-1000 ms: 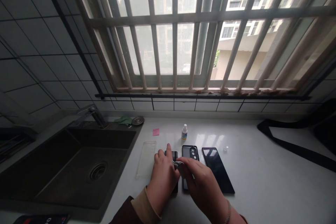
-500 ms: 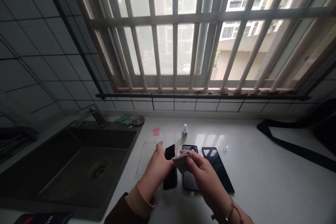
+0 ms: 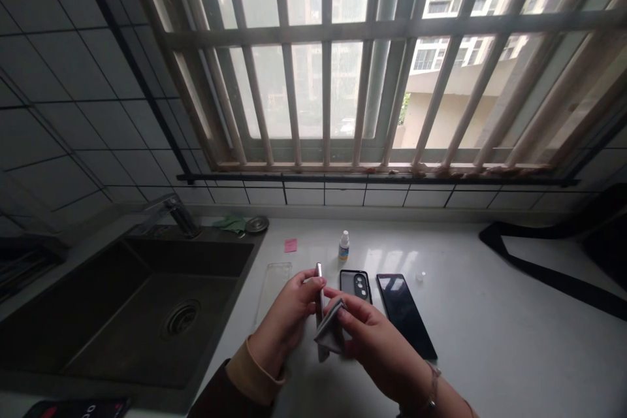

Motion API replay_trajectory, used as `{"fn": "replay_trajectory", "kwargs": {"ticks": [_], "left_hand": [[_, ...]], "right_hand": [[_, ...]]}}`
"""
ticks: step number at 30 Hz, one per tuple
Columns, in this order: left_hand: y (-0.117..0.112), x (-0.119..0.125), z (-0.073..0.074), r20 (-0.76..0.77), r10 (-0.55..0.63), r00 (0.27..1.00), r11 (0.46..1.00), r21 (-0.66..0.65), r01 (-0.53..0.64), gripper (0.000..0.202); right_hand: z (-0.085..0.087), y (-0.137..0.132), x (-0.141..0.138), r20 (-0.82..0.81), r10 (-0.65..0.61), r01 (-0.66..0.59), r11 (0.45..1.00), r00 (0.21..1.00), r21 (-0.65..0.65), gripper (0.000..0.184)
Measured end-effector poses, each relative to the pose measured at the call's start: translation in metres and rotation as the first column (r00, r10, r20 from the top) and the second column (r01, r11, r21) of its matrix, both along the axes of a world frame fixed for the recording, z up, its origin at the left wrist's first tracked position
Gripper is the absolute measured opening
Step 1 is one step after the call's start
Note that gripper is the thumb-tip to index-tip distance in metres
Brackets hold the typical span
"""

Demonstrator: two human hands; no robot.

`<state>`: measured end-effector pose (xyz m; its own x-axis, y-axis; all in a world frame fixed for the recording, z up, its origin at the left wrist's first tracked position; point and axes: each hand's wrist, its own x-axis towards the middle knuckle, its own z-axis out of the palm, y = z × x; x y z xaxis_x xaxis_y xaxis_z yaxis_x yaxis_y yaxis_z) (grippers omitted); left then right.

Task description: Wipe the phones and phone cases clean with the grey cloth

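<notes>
My left hand (image 3: 294, 304) grips a phone (image 3: 320, 274) that is turned edge-on to me, so its faces are hardly seen. In my right hand (image 3: 365, 330) is a folded grey cloth (image 3: 330, 333), its fingers close around it and the cloth lying against the phone's right side. Just behind my right hand lies a black phone case (image 3: 353, 282) with camera cut-outs, partly covered by the hand. A second dark phone (image 3: 406, 313) lies flat to the right. Left of my left hand, a clear phone case (image 3: 272, 284) rests on the counter.
A small white bottle (image 3: 343, 247) stands behind the cases, near a pink slip (image 3: 290, 245). A small white cap (image 3: 420, 277) lies to the right. The sink (image 3: 147, 313) is at left, with a green cloth (image 3: 229, 225) on its back edge. A black strap (image 3: 553, 277) lies far right.
The phone has turned from showing its dark face to standing edge-on in my left hand. My right hand has lowered slightly, bringing the grey cloth against the phone's side.
</notes>
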<state>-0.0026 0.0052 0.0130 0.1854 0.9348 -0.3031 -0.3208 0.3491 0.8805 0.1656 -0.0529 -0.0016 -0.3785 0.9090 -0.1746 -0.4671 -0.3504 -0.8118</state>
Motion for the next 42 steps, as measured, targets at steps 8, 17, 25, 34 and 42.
{"fn": "replay_trajectory", "kwargs": {"ticks": [8,17,25,34,42], "left_hand": [[-0.002,0.007,0.004,0.150,0.124,0.981,0.992,-0.025,-0.122,0.044],[-0.012,0.015,0.012,0.376,0.195,0.906,0.971,-0.206,-0.123,0.052],[-0.014,0.017,0.009,0.527,0.070,0.847,0.972,-0.226,0.060,0.062],[-0.016,0.015,0.007,0.417,0.008,0.909,0.930,-0.338,0.147,0.058],[-0.039,0.037,-0.010,0.501,-0.223,0.836,0.894,-0.237,0.381,0.062]], "right_hand": [[0.011,-0.007,-0.004,-0.182,0.117,-0.116,0.993,0.976,0.015,0.026],[0.003,0.001,-0.002,-0.313,-0.067,0.030,0.992,0.948,-0.121,0.031],[0.007,0.007,0.004,-0.173,-0.077,0.048,0.985,0.982,-0.165,0.040],[0.004,0.025,0.056,0.453,-0.802,0.634,0.590,0.390,0.500,0.045],[-0.017,0.021,0.022,0.494,-0.807,-0.171,0.463,0.324,0.869,0.044]]}}
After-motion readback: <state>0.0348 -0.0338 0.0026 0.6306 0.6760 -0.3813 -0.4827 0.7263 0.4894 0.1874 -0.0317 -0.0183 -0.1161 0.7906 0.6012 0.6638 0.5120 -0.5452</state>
